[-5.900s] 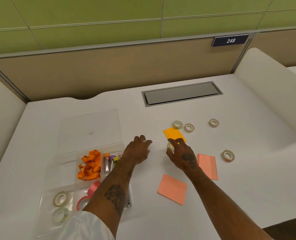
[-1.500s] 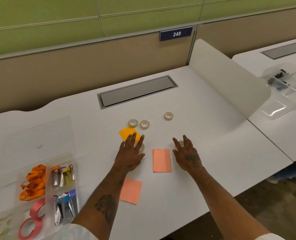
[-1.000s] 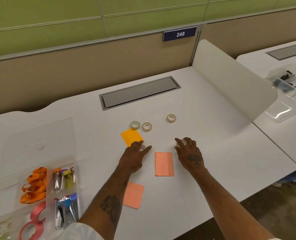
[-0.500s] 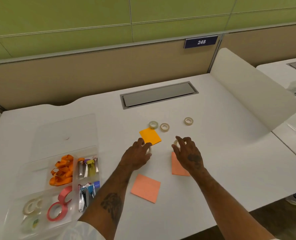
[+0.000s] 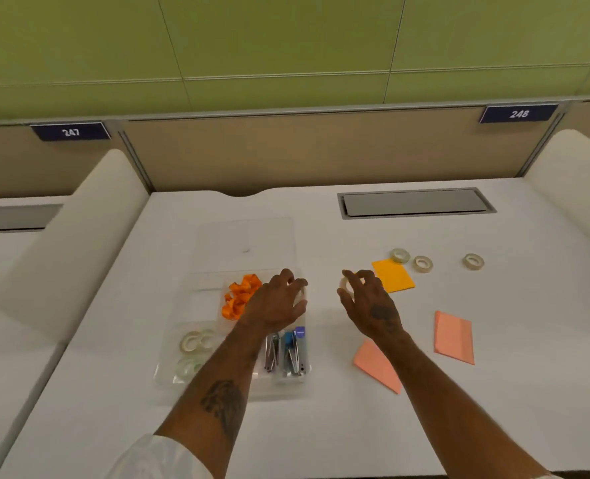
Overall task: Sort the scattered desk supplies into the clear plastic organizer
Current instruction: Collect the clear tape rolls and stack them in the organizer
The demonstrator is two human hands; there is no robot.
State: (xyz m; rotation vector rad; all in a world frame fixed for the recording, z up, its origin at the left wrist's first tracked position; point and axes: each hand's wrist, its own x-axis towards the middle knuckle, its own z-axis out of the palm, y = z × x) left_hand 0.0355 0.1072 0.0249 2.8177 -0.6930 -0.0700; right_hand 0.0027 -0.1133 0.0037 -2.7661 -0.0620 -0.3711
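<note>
The white desk (image 5: pixel 321 426) fills the lower frame, with a green wall behind. The clear organizer (image 5: pixel 182 375) sits at centre-left, already holding orange ribbon (image 5: pixel 240 295), tape rolls and clippers. The left hand (image 5: pixel 276 304) hovers over its upper right corner, fingers curled; whether it grips anything I cannot tell. The right hand (image 5: pixel 366 305), just right of the organizer, pinches a small tape roll (image 5: pixel 344 284), so its drop-off lies leftward. Three more tape rolls (image 5: pixel 423 263) and sticky notes (image 5: pixel 454 337) remain right of centre.
</note>
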